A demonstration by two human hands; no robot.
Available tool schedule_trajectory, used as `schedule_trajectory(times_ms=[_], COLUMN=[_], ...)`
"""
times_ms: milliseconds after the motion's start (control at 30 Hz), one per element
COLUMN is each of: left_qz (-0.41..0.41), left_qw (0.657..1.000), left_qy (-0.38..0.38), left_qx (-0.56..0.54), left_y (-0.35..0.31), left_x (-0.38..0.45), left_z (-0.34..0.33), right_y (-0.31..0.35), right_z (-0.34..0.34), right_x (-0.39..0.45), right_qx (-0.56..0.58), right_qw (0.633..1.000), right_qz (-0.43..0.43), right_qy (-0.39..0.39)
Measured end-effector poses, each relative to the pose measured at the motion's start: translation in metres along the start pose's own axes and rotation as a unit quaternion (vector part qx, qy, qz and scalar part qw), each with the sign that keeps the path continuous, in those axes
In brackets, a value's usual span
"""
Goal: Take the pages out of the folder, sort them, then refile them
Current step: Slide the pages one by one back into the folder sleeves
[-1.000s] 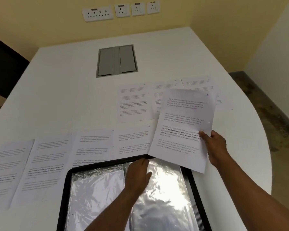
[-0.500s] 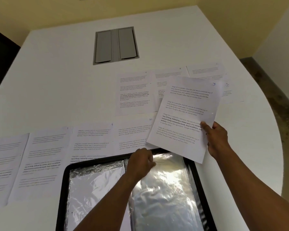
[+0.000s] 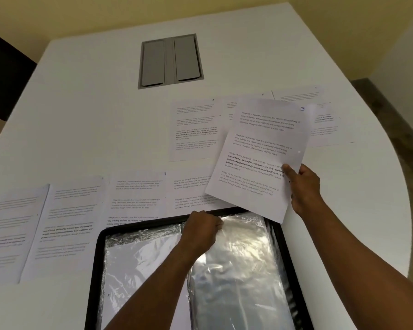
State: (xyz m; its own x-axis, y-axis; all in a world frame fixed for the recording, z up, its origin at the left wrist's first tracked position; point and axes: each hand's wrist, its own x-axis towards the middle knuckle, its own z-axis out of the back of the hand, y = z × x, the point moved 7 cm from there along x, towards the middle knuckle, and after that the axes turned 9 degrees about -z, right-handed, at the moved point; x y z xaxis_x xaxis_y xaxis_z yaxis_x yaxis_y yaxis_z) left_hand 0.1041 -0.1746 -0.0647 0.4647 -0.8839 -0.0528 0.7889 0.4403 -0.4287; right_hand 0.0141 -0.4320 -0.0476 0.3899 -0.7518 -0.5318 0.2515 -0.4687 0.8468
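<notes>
Over on the left, a row of printed pages (image 3: 65,225) lies flat along the near side of the white table (image 3: 86,110), edges overlapping one another, the leftmost sheet running out of view. Next comes the black-rimmed folder (image 3: 94,277), lying open at the near edge, its far rim sitting over the bottoms of those pages, two shiny clear plastic sleeves showing inside. The left hand (image 3: 200,231) is at the top of the folder, near its spine, fingers curled tight and pinching the upper edge of the right-hand sleeve (image 3: 239,270), which crinkles and catches the light right there. Further back, a grey recessed hatch (image 3: 171,60) with two flaps sits flush in the tabletop. Moving right, a second row of pages (image 3: 196,129) lies flat beyond the first, partly hidden by the sheet in the air. That held page (image 3: 260,158), marked with a blue 3 in its top corner, is tilted and raised above the table, its lower corner hanging over the folder's far right corner. The right hand (image 3: 303,186) grips it at the right edge, thumb pressed on the printed face, fingers tucked behind the paper.
</notes>
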Motion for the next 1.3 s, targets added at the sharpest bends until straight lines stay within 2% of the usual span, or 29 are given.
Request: schedule_trajectory(times_ms=[133,233,400,533,700,800,900,1033,1133,1300], left_qz=[0.014,0.012,-0.010,0.031,0.083,0.081,0.084,0.100,0.096,0.099], left_qw=[0.998,0.999,0.998,0.999,0.986,0.981,0.983,0.988,0.989,0.984], left_qy=[-0.051,-0.042,-0.043,-0.030,0.005,0.021,-0.002,-0.052,-0.058,-0.055], left_qx=[-0.016,-0.019,0.040,-0.033,-0.142,-0.174,-0.161,-0.101,-0.091,-0.135], left_y=[-0.002,-0.005,-0.010,-0.004,-0.001,-0.003,-0.002,0.000,0.000,0.005], left_x=[-0.006,-0.009,-0.013,-0.017,-0.020,-0.019,-0.020,-0.022,-0.021,-0.020], left_z=[0.010,0.009,0.010,0.011,0.006,0.007,0.010,0.018,0.017,0.012], right_y=[0.003,0.006,0.012,0.012,0.004,-0.001,-0.009,-0.028,-0.035,-0.029], right_z=[-0.010,-0.017,-0.026,-0.039,-0.059,-0.071,-0.084,-0.093,-0.090,-0.078], right_x=[-0.005,-0.009,-0.010,-0.012,-0.014,-0.014,-0.015,-0.019,-0.017,-0.008], right_qx=[0.009,0.018,0.067,0.110,0.105,0.090,0.094,0.048,-0.010,-0.115], right_qw=[1.000,1.000,0.998,0.994,0.994,0.995,0.992,0.992,0.992,0.983], right_qz=[0.011,0.021,0.019,0.008,-0.001,-0.006,-0.025,-0.053,-0.058,-0.035], right_qy=[0.000,-0.001,0.002,0.015,0.041,0.050,0.081,0.104,0.111,0.136])
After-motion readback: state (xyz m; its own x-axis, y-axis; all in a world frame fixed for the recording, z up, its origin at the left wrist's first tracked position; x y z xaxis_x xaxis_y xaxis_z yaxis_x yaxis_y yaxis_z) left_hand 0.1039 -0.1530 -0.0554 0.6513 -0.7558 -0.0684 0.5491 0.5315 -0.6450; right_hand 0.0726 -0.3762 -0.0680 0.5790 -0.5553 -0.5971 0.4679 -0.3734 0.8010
